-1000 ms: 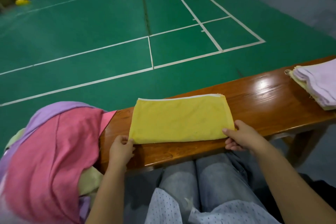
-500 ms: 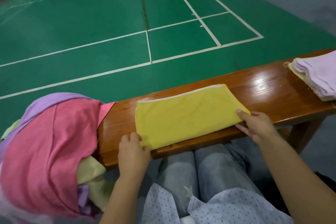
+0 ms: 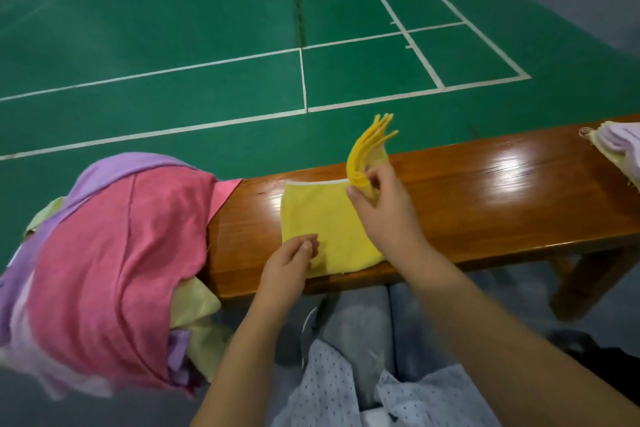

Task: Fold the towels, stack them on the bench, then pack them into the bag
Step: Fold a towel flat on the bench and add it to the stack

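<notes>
Since before, right hand (image 3: 384, 215) has lifted the towel's (image 3: 322, 222) right end, pinching its layers upright; left hand (image 3: 291, 263) presses the near-left corner with curled fingers against the table (image 3: 485, 204).

Support: glossy wooden bench (image 3: 485, 204) | centre: yellow towel (image 3: 322, 218), right end raised | left end: pile of pink, purple, pale-yellow towels (image 3: 114, 253) | far right: folded stack (image 3: 616, 149)
</notes>
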A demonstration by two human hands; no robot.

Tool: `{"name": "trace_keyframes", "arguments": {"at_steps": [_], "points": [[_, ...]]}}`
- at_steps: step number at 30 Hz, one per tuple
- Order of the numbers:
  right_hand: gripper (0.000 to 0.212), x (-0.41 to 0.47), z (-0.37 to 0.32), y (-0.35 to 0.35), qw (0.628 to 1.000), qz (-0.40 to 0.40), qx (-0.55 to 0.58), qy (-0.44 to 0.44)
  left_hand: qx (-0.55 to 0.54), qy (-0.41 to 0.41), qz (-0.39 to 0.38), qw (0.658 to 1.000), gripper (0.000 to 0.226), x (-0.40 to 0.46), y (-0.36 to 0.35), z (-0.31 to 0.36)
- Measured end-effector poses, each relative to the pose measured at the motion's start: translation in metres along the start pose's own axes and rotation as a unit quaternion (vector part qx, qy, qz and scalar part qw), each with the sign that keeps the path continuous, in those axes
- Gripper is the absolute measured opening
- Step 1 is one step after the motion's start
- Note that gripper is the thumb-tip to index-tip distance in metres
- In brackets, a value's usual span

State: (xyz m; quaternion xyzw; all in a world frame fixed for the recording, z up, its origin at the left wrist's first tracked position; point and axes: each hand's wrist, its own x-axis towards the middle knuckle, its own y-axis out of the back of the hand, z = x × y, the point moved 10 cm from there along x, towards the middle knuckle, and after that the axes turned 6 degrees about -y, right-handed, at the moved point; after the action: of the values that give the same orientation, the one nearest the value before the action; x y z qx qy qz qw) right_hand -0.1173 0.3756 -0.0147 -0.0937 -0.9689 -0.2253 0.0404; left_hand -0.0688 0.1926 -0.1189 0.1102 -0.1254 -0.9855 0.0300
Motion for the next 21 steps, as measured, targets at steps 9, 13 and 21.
{"name": "trace_keyframes", "arguments": {"at_steps": [9,13,21], "points": [[0.046,-0.058,0.032,-0.113,0.901,-0.162,-0.371,0.152,-0.166,0.112,0.060,0.978,0.024,-0.002,0.020,-0.023],[0.034,-0.054,0.023,-0.093,0.921,-0.100,-0.329,0.185,-0.041,0.101,0.060,0.992,0.038,0.009,0.027,-0.020],[0.006,-0.063,0.010,-0.104,0.923,-0.098,-0.283,0.241,-0.014,0.098,0.065,0.993,0.029,0.010,0.032,-0.022]]}}
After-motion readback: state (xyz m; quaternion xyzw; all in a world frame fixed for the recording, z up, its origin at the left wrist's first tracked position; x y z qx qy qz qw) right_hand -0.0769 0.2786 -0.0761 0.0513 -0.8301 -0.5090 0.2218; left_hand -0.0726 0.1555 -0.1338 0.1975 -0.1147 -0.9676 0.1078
